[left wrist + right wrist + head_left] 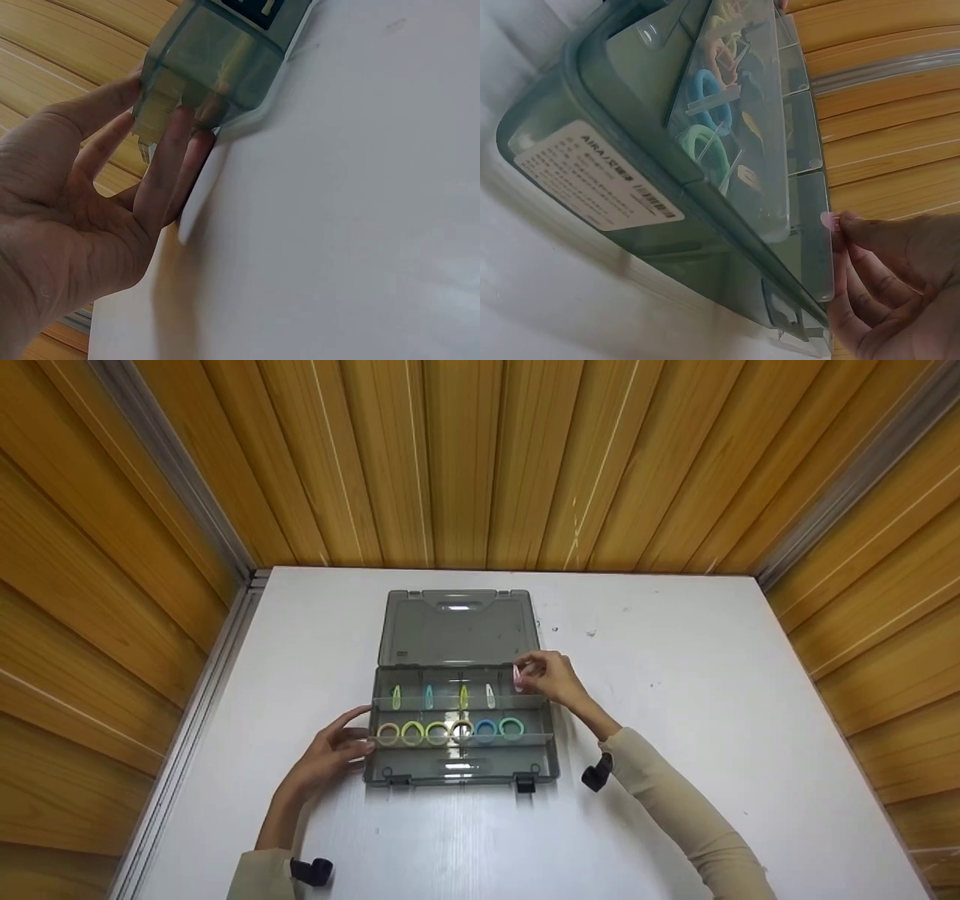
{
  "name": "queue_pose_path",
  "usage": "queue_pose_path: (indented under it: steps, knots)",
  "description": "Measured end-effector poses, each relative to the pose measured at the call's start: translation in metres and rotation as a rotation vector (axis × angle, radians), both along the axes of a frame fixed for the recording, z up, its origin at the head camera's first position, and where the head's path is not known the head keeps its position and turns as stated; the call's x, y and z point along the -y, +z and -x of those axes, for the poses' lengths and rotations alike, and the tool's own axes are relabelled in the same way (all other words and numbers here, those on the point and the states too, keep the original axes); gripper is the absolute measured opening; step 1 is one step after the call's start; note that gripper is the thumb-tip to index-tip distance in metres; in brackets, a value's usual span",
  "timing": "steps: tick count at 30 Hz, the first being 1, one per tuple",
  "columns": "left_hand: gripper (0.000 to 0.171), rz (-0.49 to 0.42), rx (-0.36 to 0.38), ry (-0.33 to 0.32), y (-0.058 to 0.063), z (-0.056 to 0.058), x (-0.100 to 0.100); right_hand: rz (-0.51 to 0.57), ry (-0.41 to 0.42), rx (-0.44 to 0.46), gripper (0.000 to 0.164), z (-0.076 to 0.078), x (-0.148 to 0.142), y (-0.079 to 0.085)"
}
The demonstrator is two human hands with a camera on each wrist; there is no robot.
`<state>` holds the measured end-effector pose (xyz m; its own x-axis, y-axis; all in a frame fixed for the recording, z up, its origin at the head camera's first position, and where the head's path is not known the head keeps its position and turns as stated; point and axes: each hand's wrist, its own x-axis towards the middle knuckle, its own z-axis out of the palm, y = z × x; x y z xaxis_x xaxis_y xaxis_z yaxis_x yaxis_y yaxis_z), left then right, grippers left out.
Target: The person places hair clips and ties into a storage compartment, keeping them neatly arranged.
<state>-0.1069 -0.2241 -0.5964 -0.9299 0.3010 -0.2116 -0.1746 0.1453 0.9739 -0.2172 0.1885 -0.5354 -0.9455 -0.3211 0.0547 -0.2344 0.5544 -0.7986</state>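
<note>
A dark translucent organizer case (pixel 461 761) lies with its lid (pixel 457 630) swung back, on a white table. My right hand (pixel 551 679) pinches a pink hair clip (pixel 517 678) between thumb and fingertip, above the right end of the back compartment. Along that compartment stand a green hair clip (pixel 397 697), a blue one (pixel 429 697), a yellow-green one (pixel 463 696) and a white one (pixel 490 696). Several hair ties (pixel 512 729) line the middle compartment. My left hand (pixel 324 754) touches the case's left side with extended fingers, also visible in the left wrist view.
The white table (pixel 675 690) extends around the case, with small marks on its surface. Wood-patterned walls (pixel 457 465) rise behind and on both sides. Two dark latches (pixel 526 784) stick out from the case's front edge. A printed label (pixel 596 176) covers part of its right side.
</note>
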Motion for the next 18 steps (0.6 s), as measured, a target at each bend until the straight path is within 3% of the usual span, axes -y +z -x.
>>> queue_pose_path:
  steps: [6,18]
  knots:
    - [0.073,0.001,0.003,0.002,0.001,-0.002,0.001,-0.115,-0.057,0.0,0.026,-0.002,0.008,0.002]
    - [0.073,0.004,0.005,-0.001,0.001,-0.008,0.002,-0.357,-0.062,-0.025,0.019,-0.011,0.029,0.0]
